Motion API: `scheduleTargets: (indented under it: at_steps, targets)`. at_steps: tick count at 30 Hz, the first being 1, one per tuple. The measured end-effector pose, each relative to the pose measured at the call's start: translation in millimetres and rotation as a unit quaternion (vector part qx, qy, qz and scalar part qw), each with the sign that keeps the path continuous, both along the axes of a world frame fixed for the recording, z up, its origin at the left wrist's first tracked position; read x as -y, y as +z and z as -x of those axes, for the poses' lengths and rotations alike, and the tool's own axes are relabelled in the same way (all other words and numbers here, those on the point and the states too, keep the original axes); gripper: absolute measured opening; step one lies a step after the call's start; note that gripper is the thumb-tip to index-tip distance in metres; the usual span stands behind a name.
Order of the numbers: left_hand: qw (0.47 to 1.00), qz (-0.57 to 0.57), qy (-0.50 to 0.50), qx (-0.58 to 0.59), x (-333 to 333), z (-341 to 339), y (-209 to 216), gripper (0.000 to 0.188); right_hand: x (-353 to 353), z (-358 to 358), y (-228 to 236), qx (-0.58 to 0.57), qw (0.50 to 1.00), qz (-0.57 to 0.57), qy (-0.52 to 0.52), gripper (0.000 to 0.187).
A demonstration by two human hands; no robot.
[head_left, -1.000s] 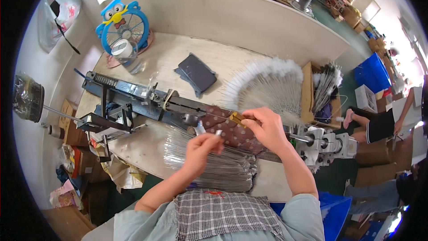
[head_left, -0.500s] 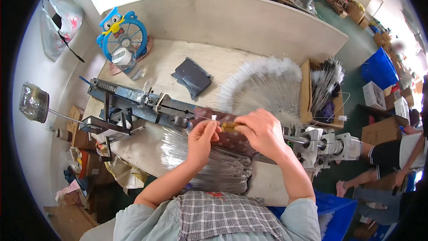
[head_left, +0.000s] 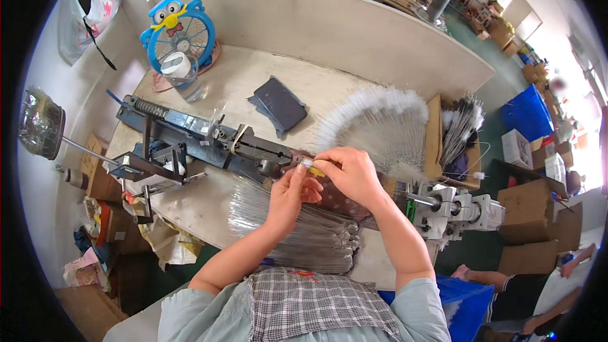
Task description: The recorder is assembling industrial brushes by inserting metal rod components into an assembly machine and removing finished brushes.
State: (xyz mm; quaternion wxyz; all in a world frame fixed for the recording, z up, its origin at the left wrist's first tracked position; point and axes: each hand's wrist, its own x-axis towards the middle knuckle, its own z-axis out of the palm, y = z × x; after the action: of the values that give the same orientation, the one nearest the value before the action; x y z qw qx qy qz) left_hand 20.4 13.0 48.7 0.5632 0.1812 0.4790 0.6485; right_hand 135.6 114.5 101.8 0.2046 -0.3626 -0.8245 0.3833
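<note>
My left hand [head_left: 291,197] is closed in a pinch at a small white piece [head_left: 307,162], its other fingers curled. Right against it, my right hand [head_left: 349,175] pinches a small yellow piece [head_left: 316,171], mostly covered by my fingers. Both hands meet above a brown dotted cloth [head_left: 342,197], beside the end of a dark metal bench fixture [head_left: 237,145] with a rod and a spring. Below my hands lies a thick bundle of thin metal wires [head_left: 297,237]. Beyond them, white-tipped wire brushes [head_left: 373,117] are fanned out on the table.
A dark flat pouch [head_left: 278,104], a clear jar with a white lid [head_left: 179,69] and a blue cartoon fan [head_left: 183,38] stand farther back. A cardboard box of wires [head_left: 434,136] and a white machine [head_left: 456,209] are at the right. Another person's legs [head_left: 500,285] show beyond.
My right hand has moved left and closer to my left hand, and less of the yellow piece shows. The view has shifted slightly. The other person at the right has moved lower in view.
</note>
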Motion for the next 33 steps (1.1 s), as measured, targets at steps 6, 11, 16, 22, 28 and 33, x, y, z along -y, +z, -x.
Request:
scheduleTargets:
  at_steps: [6,11,16,22,28,33]
  targets:
    - [0.988,-0.014,0.052,0.142,-4.5,-5.7,2.4,0.043,20.2,5.0,2.3,0.002,0.969,-0.244,-0.03,0.021]
    - [0.977,-0.049,0.107,0.177,-4.2,-9.1,0.1,0.033,33.9,20.0,-11.7,0.011,0.949,-0.307,-0.064,0.028]
    - [0.981,-0.058,0.109,0.152,-5.3,-15.6,-4.5,0.014,30.1,3.8,-10.7,-0.001,0.932,-0.359,-0.056,0.029]
    - [0.978,-0.066,0.127,0.154,-4.6,-12.7,-0.3,0.011,24.9,-3.1,-16.2,-0.025,0.928,-0.372,-0.027,0.027]
    - [0.982,-0.059,0.111,0.142,-9.0,-18.0,3.4,0.013,21.8,-12.9,-11.6,-0.029,0.933,-0.357,-0.018,0.024]
    - [0.973,-0.061,0.128,0.184,-3.3,-14.4,-1.6,0.013,25.0,-1.4,-9.2,-0.026,0.947,-0.321,0.008,0.027]
